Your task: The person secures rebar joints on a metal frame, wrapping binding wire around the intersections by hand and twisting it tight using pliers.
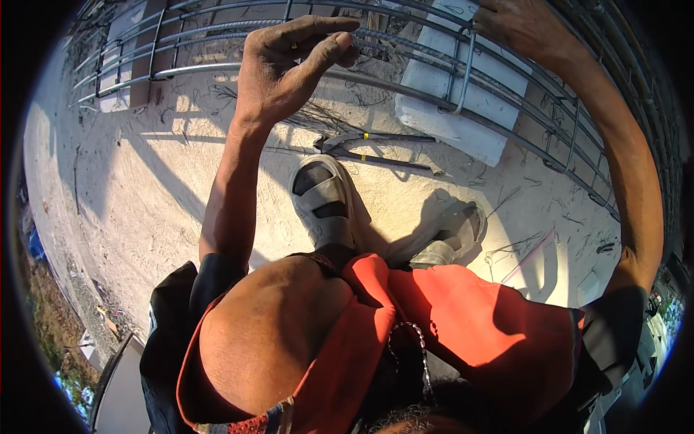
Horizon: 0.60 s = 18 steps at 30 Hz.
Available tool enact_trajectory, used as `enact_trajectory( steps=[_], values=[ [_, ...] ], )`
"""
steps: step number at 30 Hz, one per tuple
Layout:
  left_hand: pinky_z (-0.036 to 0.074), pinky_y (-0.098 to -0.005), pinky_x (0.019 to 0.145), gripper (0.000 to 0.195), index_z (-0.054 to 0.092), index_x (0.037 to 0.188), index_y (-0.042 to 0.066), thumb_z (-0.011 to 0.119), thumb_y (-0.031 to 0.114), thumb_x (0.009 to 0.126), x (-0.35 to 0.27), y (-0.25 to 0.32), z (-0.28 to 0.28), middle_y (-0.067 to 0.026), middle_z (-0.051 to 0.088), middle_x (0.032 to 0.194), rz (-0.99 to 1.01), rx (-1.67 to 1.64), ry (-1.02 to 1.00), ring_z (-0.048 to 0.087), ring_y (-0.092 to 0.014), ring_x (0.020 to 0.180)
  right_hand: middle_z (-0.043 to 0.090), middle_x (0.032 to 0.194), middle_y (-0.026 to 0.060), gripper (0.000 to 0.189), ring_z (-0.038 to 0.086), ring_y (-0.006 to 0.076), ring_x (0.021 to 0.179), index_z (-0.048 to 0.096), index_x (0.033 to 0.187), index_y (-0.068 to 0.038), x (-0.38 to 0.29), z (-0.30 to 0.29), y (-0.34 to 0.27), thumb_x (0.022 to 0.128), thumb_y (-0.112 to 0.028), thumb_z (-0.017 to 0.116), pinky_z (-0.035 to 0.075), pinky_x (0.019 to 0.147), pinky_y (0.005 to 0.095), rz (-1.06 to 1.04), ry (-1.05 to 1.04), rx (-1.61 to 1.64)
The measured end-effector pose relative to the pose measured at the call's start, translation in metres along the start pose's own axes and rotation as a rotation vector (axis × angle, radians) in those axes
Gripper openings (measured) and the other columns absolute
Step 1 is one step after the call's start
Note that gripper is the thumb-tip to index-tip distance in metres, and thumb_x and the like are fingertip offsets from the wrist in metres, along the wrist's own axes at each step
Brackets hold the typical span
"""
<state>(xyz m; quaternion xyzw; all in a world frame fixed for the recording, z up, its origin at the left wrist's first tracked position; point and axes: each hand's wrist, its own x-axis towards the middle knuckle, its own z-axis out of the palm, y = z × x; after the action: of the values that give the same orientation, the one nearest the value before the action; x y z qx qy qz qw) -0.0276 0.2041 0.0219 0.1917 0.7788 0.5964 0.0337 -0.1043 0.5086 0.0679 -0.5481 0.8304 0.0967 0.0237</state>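
A long rebar cage [417,97] of lengthwise bars and stirrups crosses the top of the view. My left hand [298,65] is over its bars at upper centre, fingers bent, thumb near the index finger; whether anything is between them is hidden. My right hand [515,27], partly cut off by the top edge, has its fingers curled at the upper corner of a steel stirrup [468,76]. End-cutting pincers [374,149] with dark handles and yellow bands lie on the ground before my foot. Beside them is a bundle of thin tie wire [320,116].
A white block [461,127] lies beneath the cage, and another pale block [120,59] is under its left part. More bars [645,81] run along the right rim. Wire scraps [504,200] and a pink strip [528,257] litter the ground near my sandals [322,198].
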Motion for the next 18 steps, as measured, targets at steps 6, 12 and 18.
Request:
enact_trajectory(
  steps=[6, 12, 18],
  values=[
    [0.052, -0.0251, 0.071, 0.020, 0.067, 0.104, 0.003, 0.061, 0.015, 0.089, -0.033, 0.016, -0.002, -0.0072, 0.070, 0.080, -0.029, 0.128, 0.015, 0.067, -0.014, 0.078, 0.058, 0.064, 0.0249, 0.024, 0.057, 0.0424, 0.060, 0.062, 0.066, 0.003, 0.017, 0.021, -0.011, 0.078, -0.016, 0.055, 0.047, 0.059, 0.0484, 0.602, 0.062, 0.247],
    [0.042, -0.0413, 0.090, 0.055, 0.054, 0.122, 0.011, 0.070, 0.035, 0.075, -0.083, -0.049, 0.081, -0.0123, 0.056, 0.120, 0.055, 0.664, -0.609, 0.054, -0.030, 0.108, 0.060, 0.083, 0.0178, 0.018, 0.059, 0.0344, 0.075, 0.063, 0.083, -0.002, -0.004, 0.046, -0.047, 0.077, -0.019, 0.065, 0.049, 0.066, 0.0418, 0.617, 0.393, 0.220],
    [0.048, -0.0441, 0.079, 0.044, 0.056, 0.112, 0.003, 0.064, 0.014, 0.070, -0.103, -0.093, 0.089, -0.0166, 0.060, 0.095, -0.016, 0.774, -0.659, 0.059, -0.036, 0.088, 0.056, 0.086, 0.0051, 0.021, 0.057, 0.0210, 0.082, 0.058, 0.077, -0.008, -0.007, 0.046, -0.184, 0.069, -0.023, 0.070, 0.048, 0.068, 0.0325, 0.395, 0.817, 0.611]
  ],
)
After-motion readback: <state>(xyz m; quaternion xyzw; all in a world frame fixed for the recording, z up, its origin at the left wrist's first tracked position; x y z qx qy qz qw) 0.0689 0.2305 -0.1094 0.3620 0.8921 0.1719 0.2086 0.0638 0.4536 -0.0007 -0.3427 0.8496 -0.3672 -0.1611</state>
